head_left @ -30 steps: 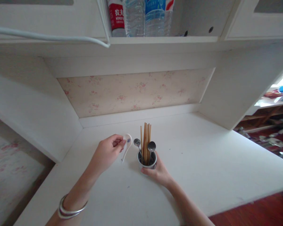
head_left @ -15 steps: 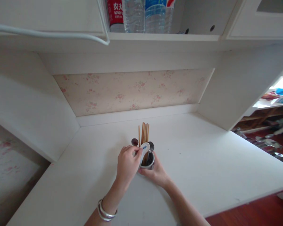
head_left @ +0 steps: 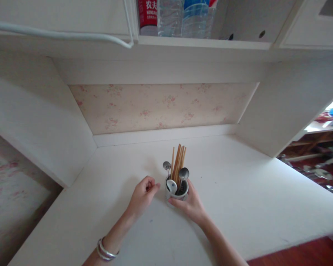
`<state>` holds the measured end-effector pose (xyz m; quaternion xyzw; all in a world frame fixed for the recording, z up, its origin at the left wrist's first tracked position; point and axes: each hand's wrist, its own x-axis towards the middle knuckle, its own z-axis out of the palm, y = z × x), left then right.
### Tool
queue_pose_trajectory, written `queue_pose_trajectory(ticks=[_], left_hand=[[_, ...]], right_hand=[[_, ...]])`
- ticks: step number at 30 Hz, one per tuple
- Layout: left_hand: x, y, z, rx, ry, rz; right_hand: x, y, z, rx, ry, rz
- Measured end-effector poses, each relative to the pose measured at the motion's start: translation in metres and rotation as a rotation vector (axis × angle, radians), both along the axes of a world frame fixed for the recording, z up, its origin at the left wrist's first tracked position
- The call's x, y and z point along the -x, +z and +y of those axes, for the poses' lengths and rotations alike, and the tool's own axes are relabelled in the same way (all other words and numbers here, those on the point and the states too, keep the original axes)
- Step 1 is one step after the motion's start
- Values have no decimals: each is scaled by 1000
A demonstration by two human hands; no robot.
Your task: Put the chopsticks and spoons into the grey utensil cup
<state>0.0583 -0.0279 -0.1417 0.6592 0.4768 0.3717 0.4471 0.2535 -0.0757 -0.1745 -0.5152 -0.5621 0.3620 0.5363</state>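
Observation:
A white cup (head_left: 167, 192) stands on the white tabletop, with my right hand (head_left: 192, 207) wrapped round its right side and front. Inside it are several wooden chopsticks (head_left: 178, 162), standing upright in a bunch. A white ceramic spoon (head_left: 171, 186) with a blue mark sits low at the cup's front left. One metal spoon (head_left: 184, 173) leans to the right and another metal spoon (head_left: 167, 166) to the left. Just left of the cup, apart from it, is my left hand (head_left: 143, 192), its fingers curled in with nothing visible in them.
Around the cup spreads the white tabletop (head_left: 224, 177), with side panels and a flowered back wall (head_left: 169, 107). Overhead, an open shelf (head_left: 205, 42) holds plastic bottles (head_left: 170, 18). A white cable (head_left: 72, 35) hangs at the upper left.
My left hand has let go of the white spoon and drawn back to the left. The spoon has dropped lower into the cup. My right hand still holds the cup.

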Motion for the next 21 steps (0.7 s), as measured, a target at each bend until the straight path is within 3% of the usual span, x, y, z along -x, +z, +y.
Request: queue_pose_trajectory(ticks=[3, 6, 9, 14, 21], left_hand=[[16, -13, 10, 72, 16, -10], [27, -25, 17, 149, 12, 23], [31, -31, 19, 218, -17, 42], [32, -34, 19, 244, -121, 37], [35, -35, 19, 275, -150, -9]], right_hand=[[-10, 1, 7, 28, -87, -96], [-30, 4, 25, 38, -177, -52], [-62, 9, 51, 50, -343, -36], [-122, 13, 89, 128, -654, -277], [-152, -3, 105, 131, -745, -256]])
